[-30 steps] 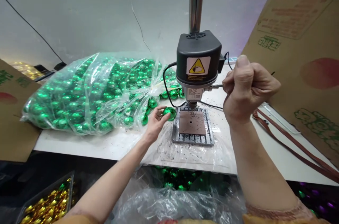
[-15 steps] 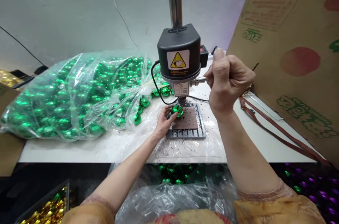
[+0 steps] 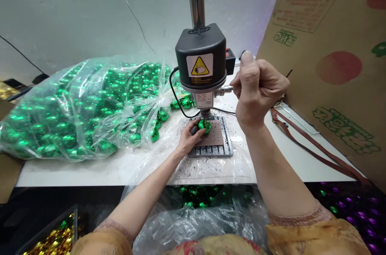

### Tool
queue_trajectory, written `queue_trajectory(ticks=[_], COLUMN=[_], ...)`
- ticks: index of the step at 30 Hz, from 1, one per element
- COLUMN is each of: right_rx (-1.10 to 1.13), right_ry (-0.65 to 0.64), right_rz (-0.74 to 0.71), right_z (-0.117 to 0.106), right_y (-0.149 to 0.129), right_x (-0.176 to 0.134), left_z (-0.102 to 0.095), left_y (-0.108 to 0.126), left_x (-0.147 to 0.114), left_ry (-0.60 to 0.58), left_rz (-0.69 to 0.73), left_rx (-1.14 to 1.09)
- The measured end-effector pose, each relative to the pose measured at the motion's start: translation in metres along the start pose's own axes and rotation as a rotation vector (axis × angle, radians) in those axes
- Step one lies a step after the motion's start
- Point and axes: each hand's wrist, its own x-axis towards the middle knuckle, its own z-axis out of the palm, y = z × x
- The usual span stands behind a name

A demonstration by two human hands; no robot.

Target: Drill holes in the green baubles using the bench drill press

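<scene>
My left hand point(image 3: 189, 139) pinches a shiny green faceted ball point(image 3: 205, 126) between thumb and fingers. The ball rests on a brown board point(image 3: 214, 136) over the slotted metal base point(image 3: 228, 142) of a small bench drill press point(image 3: 201, 56), right below its chuck point(image 3: 205, 114). At the machine's right side my right hand point(image 3: 261, 92) is closed in a fist around the feed lever. The lever's grip is hidden by the fingers; its metal hub point(image 3: 221, 91) shows to the left of them.
A clear plastic bag point(image 3: 69, 110) of green balls lies at left, several loose ones near its mouth. A large cardboard box point(image 3: 325, 106) and brown strap point(image 3: 316, 151) are at right. Gold pieces point(image 3: 56, 239) sit low left, purple ones point(image 3: 362, 214) low right. Dark chips litter the base.
The ball in my left hand has shifted slightly right on the board, more squarely under the chuck. My right hand stays on the lever; the whole view has drifted slightly.
</scene>
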Motion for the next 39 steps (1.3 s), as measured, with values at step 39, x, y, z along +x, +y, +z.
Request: queue_trajectory(ticks=[39], right_rx=[0.219], right_ry=[0.056], right_rz=[-0.329], right_z=[-0.014], right_y=[0.038], right_x=[-0.037], left_z=[0.011], left_y=[0.001], left_x=[-0.010], left_ry=[-0.057], left_rz=[0.068], left_rx=[0.065])
